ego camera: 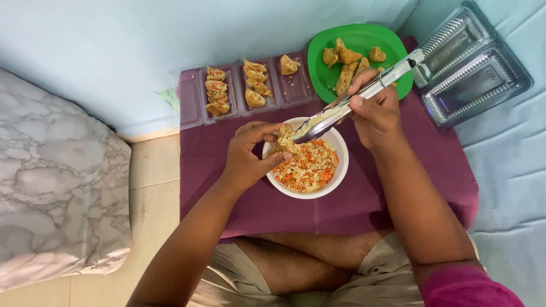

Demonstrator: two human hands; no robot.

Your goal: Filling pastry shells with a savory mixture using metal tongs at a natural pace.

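Crossed under me, my bare legs [296, 267] and pale shorts [392, 273] fill the bottom of the view, so I judge that I sit low with the work drawn close over my lap. Just beyond them a purple cloth [227, 187] carries everything. On it stands a white bowl [340, 173] of shredded filling, orange and pale strips mixed.

My left hand [247, 156] pinches a fried tofu pocket [284, 139] between thumb and fingertips, holding it over the bowl's near rim, probably so that anything that drops falls back in. My right hand [375, 113] is closed around metal tongs [352, 96], squeezed so the tips meet at the pocket; the long handle runs up and away to the right.

Behind the bowl lies a clear plastic tray [190, 99] with stuffed pieces lined up in its compartments, filling side showing; the rightmost compartment holds only one. Beside it, a green plate [364, 37] keeps the plain fried pieces within reach of the tongs. Further right, two empty clear containers [478, 74] lie open.

Around the cloth the surface is a pale blue sheet [114, 57], creased on the right. To my left there is cream floor tile [151, 187] and a marbled grey-white cushion [57, 187].
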